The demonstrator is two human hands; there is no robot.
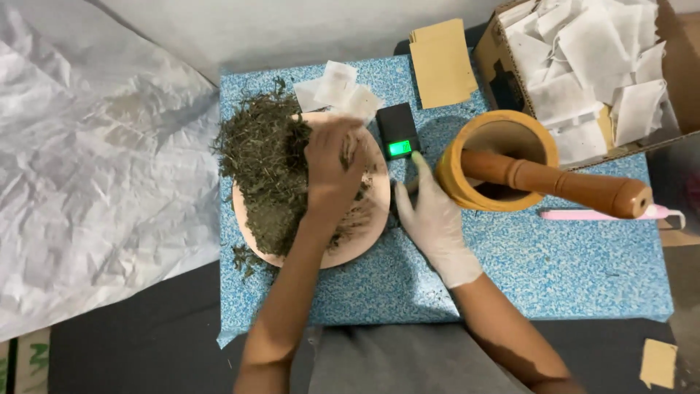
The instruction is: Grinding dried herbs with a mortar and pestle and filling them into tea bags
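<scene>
pinching dried herb point(266, 171) in closed left hand point(332, 164); gloved right hand point(430, 215) flat, fingers apart, by the pocket scale point(397, 131); most herb remains heaped on the plate point(364, 233).

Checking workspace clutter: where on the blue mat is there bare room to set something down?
Bare mat lies below the pink tool and mortar, right of the gloved right hand. A narrower strip runs below the plate. The back edge is crowded: herbs, sachets, scale, envelopes.
</scene>
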